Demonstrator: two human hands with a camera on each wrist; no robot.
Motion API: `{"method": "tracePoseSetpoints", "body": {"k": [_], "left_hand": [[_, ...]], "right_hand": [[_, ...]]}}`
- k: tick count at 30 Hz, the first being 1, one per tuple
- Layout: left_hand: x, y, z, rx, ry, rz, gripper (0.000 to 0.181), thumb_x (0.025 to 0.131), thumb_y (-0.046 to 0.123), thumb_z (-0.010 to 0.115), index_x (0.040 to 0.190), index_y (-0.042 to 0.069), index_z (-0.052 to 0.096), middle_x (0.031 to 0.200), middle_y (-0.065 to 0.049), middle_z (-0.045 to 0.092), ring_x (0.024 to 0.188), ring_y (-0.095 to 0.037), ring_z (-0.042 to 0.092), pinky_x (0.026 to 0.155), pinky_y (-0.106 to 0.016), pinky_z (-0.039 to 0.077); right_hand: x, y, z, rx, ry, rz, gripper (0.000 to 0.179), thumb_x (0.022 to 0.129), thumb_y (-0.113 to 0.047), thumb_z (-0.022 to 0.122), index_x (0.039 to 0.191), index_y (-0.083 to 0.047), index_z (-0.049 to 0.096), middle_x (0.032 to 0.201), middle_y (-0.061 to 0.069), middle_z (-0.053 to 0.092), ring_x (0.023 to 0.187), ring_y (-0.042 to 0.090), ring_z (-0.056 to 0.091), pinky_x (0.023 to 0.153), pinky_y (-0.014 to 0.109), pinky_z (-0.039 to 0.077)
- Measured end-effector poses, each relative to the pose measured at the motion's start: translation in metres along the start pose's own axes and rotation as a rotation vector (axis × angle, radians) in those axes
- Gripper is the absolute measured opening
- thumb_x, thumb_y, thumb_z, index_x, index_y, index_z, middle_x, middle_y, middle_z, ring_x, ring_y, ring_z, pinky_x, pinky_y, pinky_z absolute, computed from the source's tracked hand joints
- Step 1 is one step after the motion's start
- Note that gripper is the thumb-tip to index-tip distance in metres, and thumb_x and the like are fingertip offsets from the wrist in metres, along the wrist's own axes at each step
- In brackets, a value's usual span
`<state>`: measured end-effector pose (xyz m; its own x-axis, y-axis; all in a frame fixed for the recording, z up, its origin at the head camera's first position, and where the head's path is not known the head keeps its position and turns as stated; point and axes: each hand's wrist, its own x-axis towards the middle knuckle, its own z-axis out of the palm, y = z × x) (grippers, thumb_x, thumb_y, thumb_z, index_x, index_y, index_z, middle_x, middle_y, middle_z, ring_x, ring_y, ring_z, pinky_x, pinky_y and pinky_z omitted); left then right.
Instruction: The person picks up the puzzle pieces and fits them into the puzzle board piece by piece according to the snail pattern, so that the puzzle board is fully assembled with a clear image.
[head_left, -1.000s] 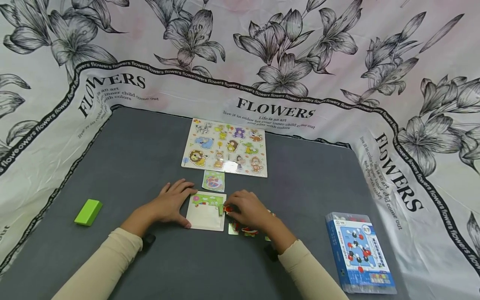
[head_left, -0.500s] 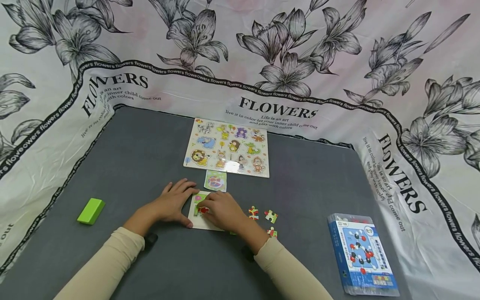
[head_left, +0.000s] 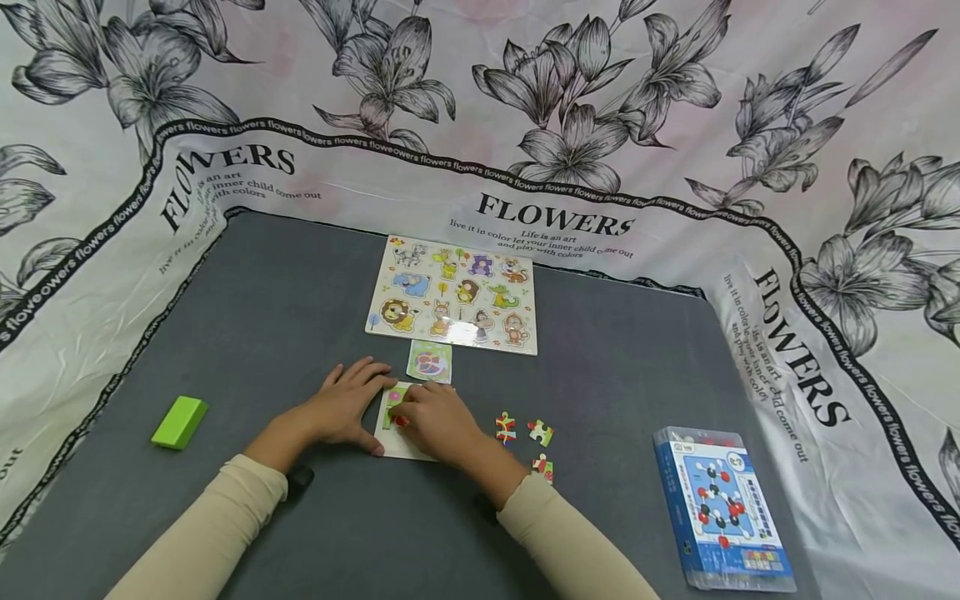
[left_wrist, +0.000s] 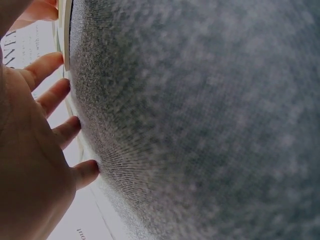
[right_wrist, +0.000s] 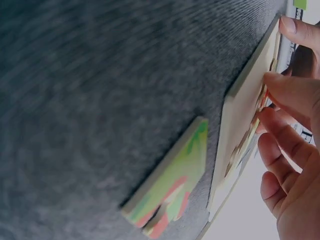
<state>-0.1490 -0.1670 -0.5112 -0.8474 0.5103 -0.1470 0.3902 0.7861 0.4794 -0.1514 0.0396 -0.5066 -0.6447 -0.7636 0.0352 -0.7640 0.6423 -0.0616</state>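
Note:
A small pale puzzle tray [head_left: 401, 447] lies flat, with green pieces along its upper part. My left hand [head_left: 341, 408] is spread at its left side, with index fingertip and thumb touching the edge; the left wrist view has the same hand [left_wrist: 40, 135] against the tray's rim. Over the tray, my right hand [head_left: 442, 422] pinches a red and green puzzle piece [head_left: 401, 421] between thumb and index finger. The right hand [right_wrist: 295, 135] covers most of that piece. Beside the tray in the right wrist view lies a loose puzzle piece [right_wrist: 175, 175].
Several loose pieces, including a green and yellow one [head_left: 540, 432], lie right of the tray. Beyond it are a picture card [head_left: 430, 362] and an animal puzzle board [head_left: 457, 292]. A green block [head_left: 179, 422] sits left, a blue-labelled plastic box [head_left: 723, 508] right.
My right hand has carried the puzzle piece left from the tray's right edge to its upper left part, uncovering loose pieces at the right. The left hand stays at the tray's edge.

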Motion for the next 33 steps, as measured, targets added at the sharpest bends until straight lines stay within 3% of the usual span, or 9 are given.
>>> {"method": "tracePoseSetpoints", "body": {"k": [15, 22, 33], "left_hand": [[0.0001, -0.0025, 0.0044, 0.0, 0.011, -0.007, 0.098, 0.06, 0.056, 0.086, 0.14, 0.012, 0.048, 0.152, -0.013, 0.032, 0.145, -0.042, 0.018, 0.107, -0.073, 0.015], [0.0002, -0.0011, 0.0035, 0.004, 0.009, -0.008, 0.098, 0.06, 0.056, 0.087, 0.139, 0.012, 0.049, 0.152, -0.013, 0.033, 0.145, -0.042, 0.018, 0.107, -0.073, 0.014], [0.0007, 0.0036, -0.0017, 0.001, 0.006, -0.006, 0.096, 0.062, 0.053, 0.087, 0.139, 0.011, 0.049, 0.152, -0.015, 0.033, 0.144, -0.043, 0.019, 0.107, -0.072, 0.015]], "right_hand": [[-0.0001, -0.0063, -0.0029, -0.127, -0.004, -0.007, 0.021, 0.094, -0.03, 0.064, 0.113, -0.03, 0.074, 0.1, -0.006, 0.066, 0.086, 0.013, 0.056, 0.078, 0.029, 0.048], [-0.0046, -0.0019, -0.0011, -0.079, -0.017, -0.012, 0.024, 0.095, -0.029, 0.063, 0.117, -0.029, 0.071, 0.107, -0.007, 0.065, 0.094, 0.012, 0.059, 0.081, 0.029, 0.048], [-0.0032, -0.0077, 0.0036, -0.174, 0.038, 0.005, 0.022, 0.098, -0.029, 0.056, 0.114, -0.029, 0.072, 0.1, -0.007, 0.064, 0.088, 0.013, 0.058, 0.077, 0.03, 0.048]]}}
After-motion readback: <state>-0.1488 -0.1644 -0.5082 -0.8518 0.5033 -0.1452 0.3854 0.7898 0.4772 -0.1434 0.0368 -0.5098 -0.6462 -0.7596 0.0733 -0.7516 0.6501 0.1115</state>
